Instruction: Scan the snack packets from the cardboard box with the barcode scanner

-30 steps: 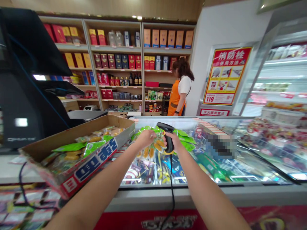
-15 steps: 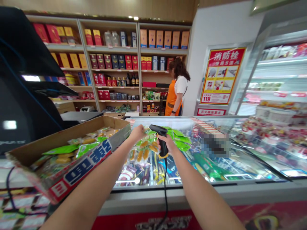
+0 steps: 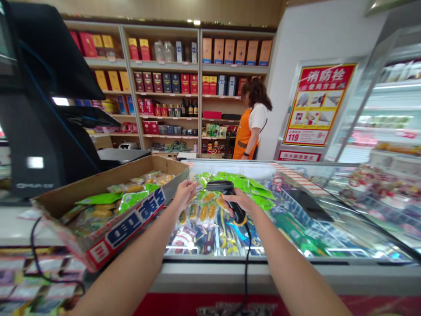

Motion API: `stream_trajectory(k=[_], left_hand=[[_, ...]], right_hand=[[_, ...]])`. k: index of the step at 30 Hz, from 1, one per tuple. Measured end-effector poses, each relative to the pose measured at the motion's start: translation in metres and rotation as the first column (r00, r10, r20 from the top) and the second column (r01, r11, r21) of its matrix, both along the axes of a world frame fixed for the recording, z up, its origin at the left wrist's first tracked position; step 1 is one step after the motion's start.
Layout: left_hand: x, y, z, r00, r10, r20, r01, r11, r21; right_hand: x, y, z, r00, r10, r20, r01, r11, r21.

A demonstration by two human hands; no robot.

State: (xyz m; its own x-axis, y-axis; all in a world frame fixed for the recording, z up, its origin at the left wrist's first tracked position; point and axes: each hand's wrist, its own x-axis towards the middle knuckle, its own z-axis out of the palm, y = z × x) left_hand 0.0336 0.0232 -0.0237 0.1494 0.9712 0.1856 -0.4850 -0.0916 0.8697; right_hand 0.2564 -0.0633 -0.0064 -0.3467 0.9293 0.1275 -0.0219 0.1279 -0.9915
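My right hand (image 3: 241,202) is wrapped round the grip of a black barcode scanner (image 3: 221,187), whose head points left and whose cable hangs down over the freezer's front. Opposite the scanner head, my left hand (image 3: 184,193) pinches a small clear packet (image 3: 198,187) at its fingertips; its contents are hard to make out. Below and between the hands, several clear packets of yellow-brown snacks (image 3: 204,212) lie on the freezer's glass top. Bright green bags (image 3: 259,188) are spread just behind the scanner. An open cardboard box (image 3: 131,235) to the left holds more green bags and clear packets.
A black checkout terminal (image 3: 42,109) stands at the far left. A dark flat phone-like object (image 3: 309,204) lies on the glass at right. Across the freezer, a person in an orange apron (image 3: 245,134) stands before shelves (image 3: 164,66) of boxes and bottles.
The view has shifted left, so the scene sits further right. The scanner has tilted to a more level pose, its handle swinging right. My left hand has come slightly lower, near the scanner's head.
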Motion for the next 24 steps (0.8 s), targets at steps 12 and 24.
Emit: stream_trajectory(k=[12,24], left_hand=[[0.008,-0.006,0.001,0.997,-0.040,0.059,0.039,0.999,0.022],[0.007,0.001,-0.006,0.997,0.077,0.009,-0.077,0.994,0.080]], right_hand=[[0.001,0.001,-0.004,0.996,0.011,0.089,-0.017,0.998,0.066],[0.000,0.000,-0.001,0.991,0.013,0.136,-0.026,0.995,0.098]])
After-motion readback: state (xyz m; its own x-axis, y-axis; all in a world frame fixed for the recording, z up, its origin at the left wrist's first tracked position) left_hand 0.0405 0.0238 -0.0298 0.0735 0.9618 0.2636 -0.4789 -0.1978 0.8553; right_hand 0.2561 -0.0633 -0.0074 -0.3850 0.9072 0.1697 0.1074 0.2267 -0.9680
